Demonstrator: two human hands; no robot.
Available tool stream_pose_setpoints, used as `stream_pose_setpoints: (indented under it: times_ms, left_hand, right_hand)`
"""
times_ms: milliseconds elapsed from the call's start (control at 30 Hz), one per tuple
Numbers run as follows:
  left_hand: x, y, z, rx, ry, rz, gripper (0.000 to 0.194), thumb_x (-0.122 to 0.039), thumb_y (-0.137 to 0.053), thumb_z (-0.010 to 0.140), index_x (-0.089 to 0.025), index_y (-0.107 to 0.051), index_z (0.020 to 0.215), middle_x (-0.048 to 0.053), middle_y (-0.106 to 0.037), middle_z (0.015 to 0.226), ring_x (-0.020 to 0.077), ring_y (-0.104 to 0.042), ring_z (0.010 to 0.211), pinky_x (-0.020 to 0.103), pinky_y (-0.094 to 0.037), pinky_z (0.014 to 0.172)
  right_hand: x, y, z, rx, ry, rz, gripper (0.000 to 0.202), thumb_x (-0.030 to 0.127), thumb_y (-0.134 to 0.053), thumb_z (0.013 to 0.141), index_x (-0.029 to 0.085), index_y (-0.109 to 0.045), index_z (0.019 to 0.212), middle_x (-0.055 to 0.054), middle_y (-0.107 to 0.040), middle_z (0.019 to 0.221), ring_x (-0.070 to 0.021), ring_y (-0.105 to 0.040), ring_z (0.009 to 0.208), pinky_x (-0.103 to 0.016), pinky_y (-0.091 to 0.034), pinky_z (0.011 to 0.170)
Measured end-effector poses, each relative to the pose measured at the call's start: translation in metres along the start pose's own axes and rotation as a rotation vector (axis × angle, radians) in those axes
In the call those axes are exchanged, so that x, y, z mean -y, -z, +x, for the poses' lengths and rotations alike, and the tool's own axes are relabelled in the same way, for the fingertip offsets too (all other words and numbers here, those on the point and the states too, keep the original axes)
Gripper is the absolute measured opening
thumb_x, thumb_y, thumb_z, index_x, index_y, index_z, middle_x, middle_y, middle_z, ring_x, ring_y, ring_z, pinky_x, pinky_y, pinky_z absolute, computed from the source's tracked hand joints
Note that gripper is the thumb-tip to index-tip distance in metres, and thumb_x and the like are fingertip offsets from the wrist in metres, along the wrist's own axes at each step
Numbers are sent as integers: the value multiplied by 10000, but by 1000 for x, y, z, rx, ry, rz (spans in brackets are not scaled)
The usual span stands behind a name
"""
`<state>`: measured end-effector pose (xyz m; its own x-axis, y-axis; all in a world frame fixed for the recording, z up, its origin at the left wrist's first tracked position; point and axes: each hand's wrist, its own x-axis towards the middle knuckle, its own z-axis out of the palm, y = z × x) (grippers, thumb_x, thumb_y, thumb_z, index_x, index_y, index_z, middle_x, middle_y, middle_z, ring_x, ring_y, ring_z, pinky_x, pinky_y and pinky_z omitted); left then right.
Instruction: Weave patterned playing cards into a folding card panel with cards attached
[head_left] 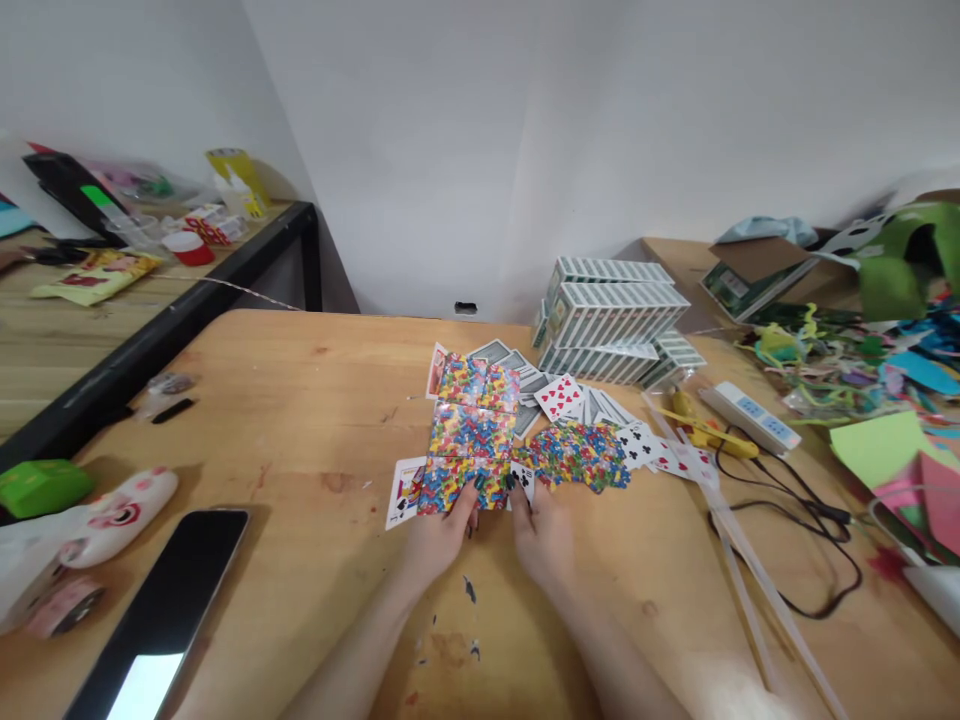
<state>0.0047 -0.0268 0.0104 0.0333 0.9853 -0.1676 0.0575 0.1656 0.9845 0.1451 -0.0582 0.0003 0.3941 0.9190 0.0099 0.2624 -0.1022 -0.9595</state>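
Note:
In front of me is a panel of playing cards [472,430] covered with multicoloured patterned pieces in several rows. My left hand [441,535] grips its lower edge, thumb on top and fingers curled beneath. At the lower right corner my right hand [544,540] pinches the panel near a clubs card [527,474]. A face card [405,492] sticks out on the lower left, and another card edge [434,372] shows at the upper left. Close by on the right lies a spread of matching patterned pieces [577,455]. Whether the panel touches the table is unclear.
Behind the panel lie loose cards, including a hearts card [559,397]. Green-striped card boxes [615,310] are stacked at the back. To the right are a yellow glue gun [712,430], a power strip [752,418] and clear sticks [765,590]. A phone [165,610] lies left.

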Motion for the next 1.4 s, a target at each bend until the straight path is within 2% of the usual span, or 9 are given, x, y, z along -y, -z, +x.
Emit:
stream_pose_setpoints:
  times_ms: [133, 200, 333, 400, 533, 733, 1133, 1267, 1400]
  left_hand:
    - [2, 0, 3, 102, 78, -138, 404, -446, -525, 728, -195, -451, 421, -21, -454, 402, 103, -397, 391, 237, -298, 424]
    - [3, -2, 4, 93, 130, -255, 410, -465, -534, 715, -186, -433, 433, -31, -432, 396, 88, -371, 386, 225, -271, 401]
    - [0, -8, 1, 71, 146, -306, 398, -464, -544, 709, -185, -427, 452, -40, -429, 385, 85, -374, 380, 220, -275, 396]
    - [-2, -11, -1, 86, 121, -240, 409, -453, -541, 716, -186, -427, 427, -34, -438, 375, 89, -394, 377, 225, -295, 408]
    - [-6, -16, -4, 111, 57, -77, 448, -437, -511, 740, -192, -433, 372, -13, -473, 371, 102, -443, 382, 235, -351, 450]
    - [-11, -15, -5, 90, 53, -39, 421, -421, -512, 736, -204, -453, 380, -12, -497, 382, 118, -463, 380, 245, -384, 449]
    - [-8, -14, -11, 133, -63, 110, 400, -357, -447, 795, -204, -456, 425, -22, -534, 441, 118, -524, 455, 236, -437, 570]
    - [-5, -13, -12, 94, -85, 161, 378, -337, -447, 793, -208, -454, 438, -22, -541, 453, 128, -531, 468, 251, -443, 579]
    - [0, -12, -11, 31, -129, 241, 328, -331, -460, 781, -212, -481, 476, -13, -560, 494, 147, -553, 527, 275, -444, 644]
  right_hand:
    - [6, 2, 4, 265, -166, 452, 462, 589, -389, 772, 193, -533, 582, 40, -412, 383, -95, -331, 344, -219, -289, 387]
    - [9, -2, 6, 258, -311, 743, 435, 584, -386, 771, 203, -582, 696, 32, -494, 447, -108, -393, 368, -228, -359, 413]
    - [14, -15, 6, 209, -400, 997, 192, 392, -558, 709, 231, -610, 800, -16, -650, 828, -172, -582, 737, -288, -462, 666]
    - [16, -19, 3, 296, -418, 1032, 186, 381, -545, 712, 229, -614, 792, -23, -646, 809, -186, -579, 744, -314, -458, 704]
    - [19, -19, -2, 441, -465, 1112, 285, 456, -434, 764, 228, -606, 754, -14, -586, 626, -183, -539, 575, -332, -456, 610]
    - [21, -16, -3, 505, -462, 1105, 228, 397, -456, 720, 216, -592, 696, -25, -554, 615, -193, -528, 590, -337, -441, 582]
    - [13, -15, -6, 568, -497, 1052, 384, 542, -453, 727, 201, -565, 591, -15, -502, 528, -165, -489, 543, -300, -411, 569]
    - [14, -18, -7, 508, -516, 1014, 435, 620, -470, 693, 206, -535, 574, -10, -505, 493, -169, -491, 519, -299, -404, 533]
    - [11, -25, -8, 351, -461, 976, 350, 546, -537, 693, 210, -526, 594, 15, -513, 468, -140, -465, 461, -262, -376, 470]
